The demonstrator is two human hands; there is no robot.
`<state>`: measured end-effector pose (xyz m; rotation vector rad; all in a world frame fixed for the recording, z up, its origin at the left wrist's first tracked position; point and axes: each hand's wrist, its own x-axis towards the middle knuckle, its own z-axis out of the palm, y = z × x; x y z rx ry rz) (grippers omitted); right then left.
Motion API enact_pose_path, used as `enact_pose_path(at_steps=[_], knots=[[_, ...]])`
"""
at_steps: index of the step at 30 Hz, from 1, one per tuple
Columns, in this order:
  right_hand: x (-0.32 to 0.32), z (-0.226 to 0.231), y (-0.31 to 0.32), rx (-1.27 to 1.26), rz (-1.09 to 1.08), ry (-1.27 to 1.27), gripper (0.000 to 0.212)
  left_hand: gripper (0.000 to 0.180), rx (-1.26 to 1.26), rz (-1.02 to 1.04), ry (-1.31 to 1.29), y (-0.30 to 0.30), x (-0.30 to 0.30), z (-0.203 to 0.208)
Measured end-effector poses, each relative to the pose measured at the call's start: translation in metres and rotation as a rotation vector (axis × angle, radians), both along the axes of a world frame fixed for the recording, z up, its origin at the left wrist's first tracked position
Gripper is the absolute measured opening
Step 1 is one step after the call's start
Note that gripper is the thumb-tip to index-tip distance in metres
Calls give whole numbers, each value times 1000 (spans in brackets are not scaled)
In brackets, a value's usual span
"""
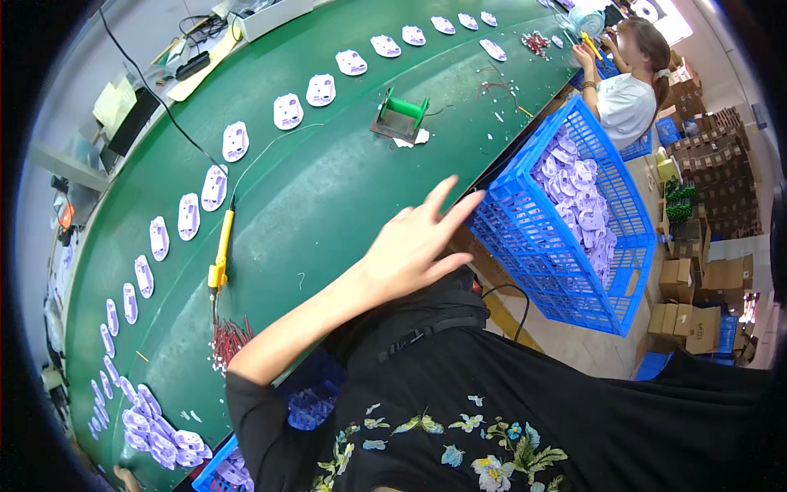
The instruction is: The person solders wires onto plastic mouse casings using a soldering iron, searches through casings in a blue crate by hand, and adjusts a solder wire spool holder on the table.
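Note:
My left hand (414, 242) hovers palm down between the green table and the blue crate (525, 238), fingers spread and nothing in them. Its fingertips come close to the crate's near corner; whether they touch it I cannot tell. Many pale purple plastic shells (574, 193) fill that crate in a loose heap. My right hand does not show. On the table to my left lies a yellow soldering iron (223, 246), its tip near one shell (214, 188) of a long curved row. A bundle of red wires (231, 340) rests near my left forearm.
A green spool of solder wire on a stand (400, 113) sits on the green table (328, 189). More shells are piled (156, 430) at the near left. Another person (627, 90) works at the far right, beside stacked cartons (709, 283). Another person's hand (125, 478) shows at lower left.

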<state>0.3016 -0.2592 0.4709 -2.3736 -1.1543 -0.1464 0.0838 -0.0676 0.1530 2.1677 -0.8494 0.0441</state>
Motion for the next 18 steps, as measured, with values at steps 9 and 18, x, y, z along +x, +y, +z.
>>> enact_pose_path(at_steps=[9,18], knots=[[55,-71,-30,-38,23,-69,20,40,44,-111,-141,-143,56,-51],[113,-169,23,-27,123,-77,19,52,293,86,-207,-89,56,-122]])
